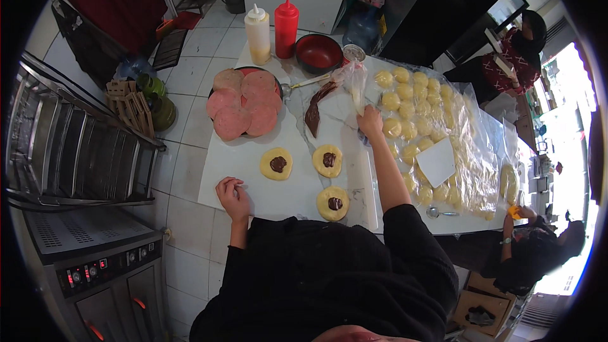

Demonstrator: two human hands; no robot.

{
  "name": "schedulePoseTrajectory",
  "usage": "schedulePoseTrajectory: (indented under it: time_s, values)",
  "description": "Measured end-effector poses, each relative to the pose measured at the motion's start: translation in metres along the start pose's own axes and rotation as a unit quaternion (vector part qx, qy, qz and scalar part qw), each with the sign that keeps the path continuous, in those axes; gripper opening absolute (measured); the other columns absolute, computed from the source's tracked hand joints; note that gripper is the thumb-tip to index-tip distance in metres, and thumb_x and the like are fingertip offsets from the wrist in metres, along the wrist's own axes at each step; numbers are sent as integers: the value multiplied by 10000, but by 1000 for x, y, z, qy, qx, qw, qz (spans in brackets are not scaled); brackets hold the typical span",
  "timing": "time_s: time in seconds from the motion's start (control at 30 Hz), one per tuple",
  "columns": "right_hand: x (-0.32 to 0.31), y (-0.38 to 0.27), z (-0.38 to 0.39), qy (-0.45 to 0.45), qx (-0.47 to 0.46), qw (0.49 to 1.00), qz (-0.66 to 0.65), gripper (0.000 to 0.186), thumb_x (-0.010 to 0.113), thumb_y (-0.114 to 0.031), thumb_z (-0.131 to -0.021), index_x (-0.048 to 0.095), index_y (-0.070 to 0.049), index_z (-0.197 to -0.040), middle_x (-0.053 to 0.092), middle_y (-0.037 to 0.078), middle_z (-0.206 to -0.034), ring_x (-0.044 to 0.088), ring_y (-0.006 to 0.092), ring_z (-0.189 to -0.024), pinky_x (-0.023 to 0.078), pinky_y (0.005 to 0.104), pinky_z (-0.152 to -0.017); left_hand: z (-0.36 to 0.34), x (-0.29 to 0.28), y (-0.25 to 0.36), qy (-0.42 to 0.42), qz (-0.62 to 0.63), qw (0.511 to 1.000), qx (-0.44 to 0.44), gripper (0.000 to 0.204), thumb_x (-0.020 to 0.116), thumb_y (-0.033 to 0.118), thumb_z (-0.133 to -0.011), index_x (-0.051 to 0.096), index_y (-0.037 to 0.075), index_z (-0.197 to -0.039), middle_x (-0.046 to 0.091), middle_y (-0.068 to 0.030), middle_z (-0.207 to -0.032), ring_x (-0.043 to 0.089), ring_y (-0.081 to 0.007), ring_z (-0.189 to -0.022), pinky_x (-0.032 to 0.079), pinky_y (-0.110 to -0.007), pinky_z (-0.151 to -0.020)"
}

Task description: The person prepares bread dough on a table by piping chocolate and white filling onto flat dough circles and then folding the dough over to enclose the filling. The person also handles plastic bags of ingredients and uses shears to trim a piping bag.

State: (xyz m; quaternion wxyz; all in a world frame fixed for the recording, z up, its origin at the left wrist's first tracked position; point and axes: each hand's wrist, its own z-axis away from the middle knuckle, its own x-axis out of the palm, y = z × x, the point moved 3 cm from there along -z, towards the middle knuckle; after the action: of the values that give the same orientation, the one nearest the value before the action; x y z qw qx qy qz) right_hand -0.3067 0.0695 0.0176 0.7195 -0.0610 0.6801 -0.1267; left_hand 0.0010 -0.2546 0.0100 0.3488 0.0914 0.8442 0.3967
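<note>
My right hand reaches across the table with its fingers closed at the narrow end of a clear piping bag of pale filling. My left hand rests at the table's near left edge, fingers loosely bent and apart, with nothing seen in it. Between my hands lie three flattened dough rounds, each topped with dark chocolate filling: a left one, an upper right one and a lower right one. Beyond them lies a piping bag of chocolate.
Pink meat slices cover a dark plate. Behind stand a pale squeeze bottle, a red squeeze bottle and a red-lined bowl. At right, plastic covers many dough balls, with a white scraper on top. Two people work farther right.
</note>
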Motion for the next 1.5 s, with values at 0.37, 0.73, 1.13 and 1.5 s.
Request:
schedulePoseTrajectory:
  time_s: [0.37,0.73,1.13,1.5]
  values:
    - [-82,-2,78,-188,-133,366,-902,336,448,-265,-910,441,-39,-1159,365,-12,-665,419,117,-601,412,255,-597,-10,6,-2,18,64,998,-7,166,444,-99,-700,557,8,-758,513,-94,-873,483,-238,-873,418,-315,-722]
    - [-50,-38,118,-215,-80,295,-928,304,406,-333,-921,474,-110,-726,384,-8,-613,415,119,-608,392,324,-651,-10,5,-3,7,42,999,3,163,448,-95,-713,566,5,-764,507,-86,-867,484,-225,-856,416,-305,-701]
    - [8,-54,124,-73,-114,665,-735,433,406,-325,-928,298,-100,-574,253,-19,-448,272,106,-375,247,258,-370,-10,5,-4,4,32,999,-14,166,447,-103,-709,560,7,-760,503,-86,-871,490,-222,-838,421,-297,-683]
    - [17,-65,129,-63,-187,735,-648,392,406,-271,-931,370,-79,-591,335,-11,-449,290,73,-387,227,249,-375,-12,4,-4,7,53,998,-23,175,448,-122,-699,553,1,-766,509,-91,-872,492,-224,-825,419,-298,-681]
